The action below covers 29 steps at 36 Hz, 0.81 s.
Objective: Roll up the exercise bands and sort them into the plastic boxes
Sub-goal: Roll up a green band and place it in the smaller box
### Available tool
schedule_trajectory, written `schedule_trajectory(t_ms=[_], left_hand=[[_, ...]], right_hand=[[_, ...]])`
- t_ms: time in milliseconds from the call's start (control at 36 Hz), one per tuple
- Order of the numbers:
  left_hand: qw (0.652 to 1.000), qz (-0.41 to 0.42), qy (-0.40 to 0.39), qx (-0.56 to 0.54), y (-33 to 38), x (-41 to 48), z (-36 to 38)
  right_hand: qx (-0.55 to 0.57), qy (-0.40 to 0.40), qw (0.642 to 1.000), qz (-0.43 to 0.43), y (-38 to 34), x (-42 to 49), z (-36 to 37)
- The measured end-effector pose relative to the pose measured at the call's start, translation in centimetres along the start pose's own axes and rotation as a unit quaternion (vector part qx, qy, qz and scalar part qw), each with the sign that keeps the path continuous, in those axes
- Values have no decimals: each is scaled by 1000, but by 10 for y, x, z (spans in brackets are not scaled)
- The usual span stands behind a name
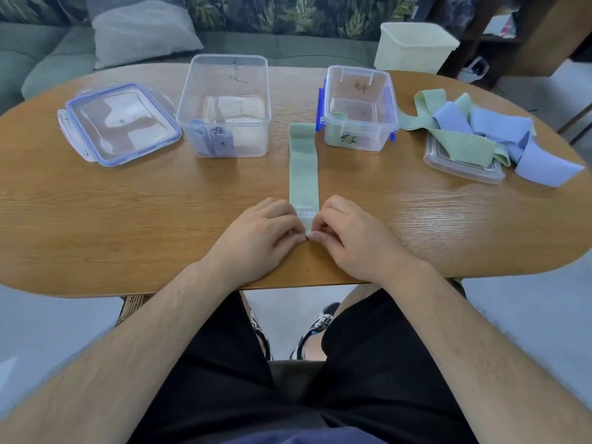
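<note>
The green band point(303, 168) lies flat and straight on the wooden table point(128, 219), running away from the person. Both hands hold its near end. The left hand point(256, 238) pinches the left corner with curled fingers. The right hand point(355, 238) pinches the right corner in the same way. The thumb tips nearly meet at the band's near edge. A white label point(306, 214) on the band shows between the hands.

The fingers cover the last part of the near end, so it cannot be determined whether a first turn has been rolled.

- Left of the band's far end: large clear box point(224, 107). It holds a blue roll point(208, 142), blurred by the wall and a handwritten label.
- Further left of the band: blue-rimmed lid point(120, 123), flat on the table.
- Just right of the band's far end: small clear box point(358, 107) with blue latches. A green roll point(338, 116) inside it is only partly visible.
- Well right of the band: loose pile of green and blue bands point(474, 133). It rests partly on a clear lid point(461, 168), most of which it hides.

The markings on both boxes are illegible.
</note>
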<state>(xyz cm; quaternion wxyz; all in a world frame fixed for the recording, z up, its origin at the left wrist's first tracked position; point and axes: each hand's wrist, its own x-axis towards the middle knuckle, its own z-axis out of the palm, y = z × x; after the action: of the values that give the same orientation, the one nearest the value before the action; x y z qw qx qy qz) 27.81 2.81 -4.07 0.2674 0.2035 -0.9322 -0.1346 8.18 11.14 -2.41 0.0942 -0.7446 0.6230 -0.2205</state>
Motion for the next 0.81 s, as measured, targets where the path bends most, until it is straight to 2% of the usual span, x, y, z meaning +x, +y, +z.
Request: schedule_trajectory(t_ms=[222,444,611,722,806], left_hand=[[999,15,14,36,2,0,2],[998,12,-7,65,5,-2,0],[994,-53,-84,53,7,7,-8],[976,-125,-170,45,12,23,-16],[965,-165,-199,46,16,35,-18]], right_hand=[[17,-26,999,10,3,3,-4],[-13,-42,999,7,0,2,-1],[-18,-93,994,45,-5,7,-7],[-22,-145,984,102,-11,19,-17],[-13,-167,976,143,-15,27,-22]])
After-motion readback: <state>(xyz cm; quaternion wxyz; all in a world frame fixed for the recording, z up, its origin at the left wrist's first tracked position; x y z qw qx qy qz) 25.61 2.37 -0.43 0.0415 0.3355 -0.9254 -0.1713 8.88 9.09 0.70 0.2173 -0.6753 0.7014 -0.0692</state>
